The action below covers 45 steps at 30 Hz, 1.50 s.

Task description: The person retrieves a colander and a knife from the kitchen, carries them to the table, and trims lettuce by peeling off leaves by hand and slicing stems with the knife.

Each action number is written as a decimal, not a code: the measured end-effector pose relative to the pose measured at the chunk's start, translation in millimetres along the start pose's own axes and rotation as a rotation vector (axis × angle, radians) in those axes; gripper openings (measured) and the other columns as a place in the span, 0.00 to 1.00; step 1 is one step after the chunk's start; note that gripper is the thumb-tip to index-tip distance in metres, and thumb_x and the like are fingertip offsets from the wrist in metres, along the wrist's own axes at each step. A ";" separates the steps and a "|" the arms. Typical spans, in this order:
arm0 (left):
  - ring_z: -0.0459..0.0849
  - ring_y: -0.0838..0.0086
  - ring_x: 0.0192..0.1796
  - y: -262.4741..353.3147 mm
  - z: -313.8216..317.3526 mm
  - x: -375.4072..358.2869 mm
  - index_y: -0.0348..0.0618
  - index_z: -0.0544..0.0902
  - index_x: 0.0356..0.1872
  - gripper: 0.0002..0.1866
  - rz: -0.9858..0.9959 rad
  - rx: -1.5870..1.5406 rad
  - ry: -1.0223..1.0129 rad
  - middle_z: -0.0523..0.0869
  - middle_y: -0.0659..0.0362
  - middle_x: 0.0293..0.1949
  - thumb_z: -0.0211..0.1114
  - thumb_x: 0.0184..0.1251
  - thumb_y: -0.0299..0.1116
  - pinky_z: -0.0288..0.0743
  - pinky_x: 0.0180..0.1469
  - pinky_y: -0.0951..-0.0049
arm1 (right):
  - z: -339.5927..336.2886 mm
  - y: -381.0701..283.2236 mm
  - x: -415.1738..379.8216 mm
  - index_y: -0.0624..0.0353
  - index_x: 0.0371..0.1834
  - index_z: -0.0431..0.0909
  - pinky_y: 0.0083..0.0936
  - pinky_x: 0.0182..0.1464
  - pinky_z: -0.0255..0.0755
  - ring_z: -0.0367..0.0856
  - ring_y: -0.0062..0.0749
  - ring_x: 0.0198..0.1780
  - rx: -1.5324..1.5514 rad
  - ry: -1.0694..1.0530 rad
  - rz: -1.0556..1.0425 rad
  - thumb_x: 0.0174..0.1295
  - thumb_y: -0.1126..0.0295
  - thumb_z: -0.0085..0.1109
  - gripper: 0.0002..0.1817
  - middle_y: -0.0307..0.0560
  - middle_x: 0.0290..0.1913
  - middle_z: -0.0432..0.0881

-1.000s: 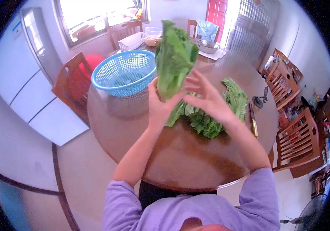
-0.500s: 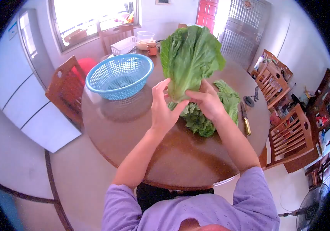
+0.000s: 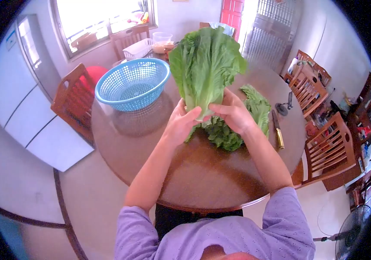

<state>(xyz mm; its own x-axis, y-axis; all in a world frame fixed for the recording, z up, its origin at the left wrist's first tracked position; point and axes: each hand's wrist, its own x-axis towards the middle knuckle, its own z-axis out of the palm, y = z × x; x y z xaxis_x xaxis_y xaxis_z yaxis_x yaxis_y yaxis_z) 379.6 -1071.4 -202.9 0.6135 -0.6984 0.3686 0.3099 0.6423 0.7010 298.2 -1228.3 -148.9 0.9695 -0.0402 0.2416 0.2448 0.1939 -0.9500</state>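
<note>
The left hand (image 3: 180, 123) and the right hand (image 3: 237, 116) hold a lettuce (image 3: 207, 65) upright between them, gripping its pale base from either side, leaves fanned above. Under it, more greens (image 3: 225, 135) lie on a round brown table (image 3: 220, 182). A knife (image 3: 279, 136) lies to their right, a blue basket (image 3: 135, 104) sits at the left, and wooden chairs (image 3: 72, 99) stand around the table

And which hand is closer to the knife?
The right. The knife lies on the table to the right hand's right; the left hand is farther away, on the other side of the lettuce.
</note>
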 end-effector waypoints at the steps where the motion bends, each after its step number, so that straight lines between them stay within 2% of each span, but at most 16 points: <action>1: 0.78 0.64 0.57 1.3 3.8 -1.5 0.38 0.59 0.65 0.34 0.027 0.012 0.004 0.74 0.52 0.59 0.68 0.61 0.30 0.75 0.57 0.61 | 0.9 1.3 0.3 0.66 0.64 0.64 0.35 0.56 0.73 0.78 0.39 0.54 -0.045 0.015 -0.014 0.52 0.75 0.67 0.34 0.48 0.57 0.76; 5: 0.77 0.65 0.58 5.8 4.7 -3.1 0.38 0.59 0.65 0.35 0.079 0.041 0.073 0.74 0.53 0.58 0.68 0.59 0.24 0.74 0.58 0.62 | -4.2 -1.3 4.1 0.70 0.62 0.63 0.31 0.56 0.71 0.78 0.36 0.54 -0.420 -0.028 -0.011 0.52 0.78 0.63 0.32 0.50 0.55 0.77; 8: 0.77 0.65 0.59 3.9 3.2 -1.7 0.39 0.58 0.65 0.36 0.105 -0.005 0.113 0.74 0.53 0.57 0.68 0.57 0.20 0.74 0.58 0.64 | 1.4 -14.6 0.9 0.70 0.61 0.66 0.32 0.59 0.68 0.76 0.35 0.56 -0.501 0.079 -0.051 0.50 0.79 0.64 0.32 0.50 0.55 0.78; 11: 0.76 0.65 0.59 1.2 2.7 -0.9 0.39 0.58 0.65 0.37 0.117 -0.037 0.128 0.73 0.53 0.57 0.68 0.56 0.19 0.73 0.59 0.65 | 3.3 -13.3 0.6 0.70 0.59 0.68 0.32 0.58 0.67 0.76 0.32 0.56 -0.254 0.240 -0.210 0.54 0.76 0.65 0.28 0.48 0.53 0.80; 14: 0.76 0.66 0.59 -1.1 1.3 0.5 0.40 0.58 0.64 0.36 0.146 -0.023 0.136 0.73 0.54 0.57 0.68 0.56 0.18 0.72 0.60 0.66 | -5.0 -16.6 4.6 0.67 0.58 0.71 0.31 0.56 0.68 0.76 0.29 0.55 -0.019 0.276 -0.172 0.61 0.70 0.62 0.23 0.44 0.52 0.80; 17: 0.76 0.66 0.59 -4.7 -0.9 2.0 0.42 0.58 0.64 0.35 0.169 -0.021 0.137 0.73 0.55 0.57 0.68 0.58 0.19 0.72 0.60 0.65 | -1.3 -10.0 8.9 0.65 0.51 0.77 0.26 0.50 0.72 0.79 0.24 0.45 -0.052 0.443 -0.330 0.67 0.66 0.58 0.15 0.42 0.48 0.82; 20: 0.76 0.66 0.59 -5.2 -1.4 1.1 0.44 0.59 0.64 0.32 0.171 -0.060 0.130 0.73 0.55 0.58 0.66 0.62 0.24 0.73 0.60 0.62 | -5.0 -6.8 9.9 0.58 0.50 0.78 0.29 0.51 0.69 0.78 0.24 0.47 -0.094 0.505 -0.326 0.69 0.65 0.56 0.12 0.39 0.49 0.82; 23: 0.75 0.66 0.61 -3.9 -0.8 -0.3 0.46 0.59 0.64 0.28 0.152 -0.112 0.117 0.72 0.55 0.59 0.63 0.67 0.31 0.73 0.61 0.58 | -2.2 -8.5 4.6 0.58 0.48 0.78 0.29 0.51 0.70 0.79 0.24 0.43 -0.070 0.448 -0.402 0.69 0.66 0.54 0.10 0.39 0.46 0.83; 26: 0.75 0.65 0.62 -5.4 -2.5 0.0 0.47 0.59 0.64 0.25 0.158 -0.133 0.074 0.72 0.56 0.61 0.58 0.71 0.38 0.73 0.61 0.55 | -4.1 -5.2 5.2 0.58 0.50 0.76 0.32 0.51 0.71 0.80 0.28 0.44 0.085 0.364 -0.444 0.71 0.67 0.50 0.11 0.40 0.45 0.82; 29: 0.74 0.65 0.63 -6.6 -3.8 0.6 0.46 0.60 0.64 0.24 0.140 -0.143 0.041 0.72 0.57 0.62 0.53 0.74 0.43 0.73 0.61 0.54 | -2.7 -8.7 7.6 0.57 0.54 0.73 0.34 0.52 0.71 0.79 0.31 0.45 0.266 0.308 -0.439 0.71 0.68 0.48 0.12 0.42 0.47 0.81; 32: 0.74 0.65 0.63 -2.8 -1.2 1.0 0.46 0.61 0.63 0.23 0.081 -0.192 0.011 0.72 0.57 0.62 0.48 0.76 0.48 0.74 0.60 0.55 | -9.7 -7.9 7.4 0.60 0.59 0.69 0.37 0.52 0.71 0.78 0.35 0.51 0.343 0.256 -0.440 0.72 0.68 0.45 0.15 0.45 0.55 0.78; 34: 0.74 0.65 0.63 -2.8 0.6 1.0 0.46 0.61 0.63 0.24 0.071 -0.171 0.006 0.73 0.57 0.61 0.46 0.76 0.50 0.74 0.59 0.55 | -6.5 -9.8 7.1 0.58 0.60 0.68 0.38 0.53 0.69 0.77 0.35 0.52 0.348 0.249 -0.438 0.72 0.67 0.45 0.16 0.44 0.57 0.77; 38: 0.75 0.65 0.61 -6.1 -3.6 2.0 0.45 0.61 0.62 0.23 0.084 -0.170 0.038 0.73 0.57 0.61 0.48 0.76 0.47 0.75 0.57 0.56 | -9.6 -10.1 4.3 0.54 0.61 0.68 0.39 0.60 0.65 0.75 0.33 0.56 0.456 0.124 -0.387 0.71 0.67 0.44 0.17 0.38 0.59 0.76; 41: 0.75 0.65 0.61 -5.5 -4.8 2.5 0.45 0.62 0.62 0.21 0.098 -0.177 0.068 0.73 0.56 0.60 0.50 0.76 0.44 0.75 0.57 0.56 | -14.6 -6.4 8.2 0.52 0.63 0.66 0.42 0.63 0.63 0.74 0.35 0.59 0.493 0.097 -0.416 0.71 0.68 0.43 0.18 0.39 0.61 0.75; 45: 0.75 0.65 0.61 -4.5 -5.3 4.2 0.46 0.62 0.60 0.19 0.111 -0.217 0.094 0.73 0.56 0.60 0.51 0.75 0.41 0.74 0.58 0.55 | -5.9 -10.2 7.0 0.54 0.60 0.69 0.35 0.54 0.66 0.76 0.35 0.52 0.519 0.151 -0.411 0.69 0.65 0.46 0.18 0.40 0.56 0.78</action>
<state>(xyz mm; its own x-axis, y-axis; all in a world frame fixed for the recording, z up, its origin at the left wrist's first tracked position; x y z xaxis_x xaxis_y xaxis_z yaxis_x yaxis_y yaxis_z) 384.6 -1075.5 -207.8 0.7144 -0.5936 0.3705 0.3790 0.7734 0.5082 302.5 -1236.4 -138.7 0.7982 -0.3406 0.4969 0.5947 0.5771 -0.5598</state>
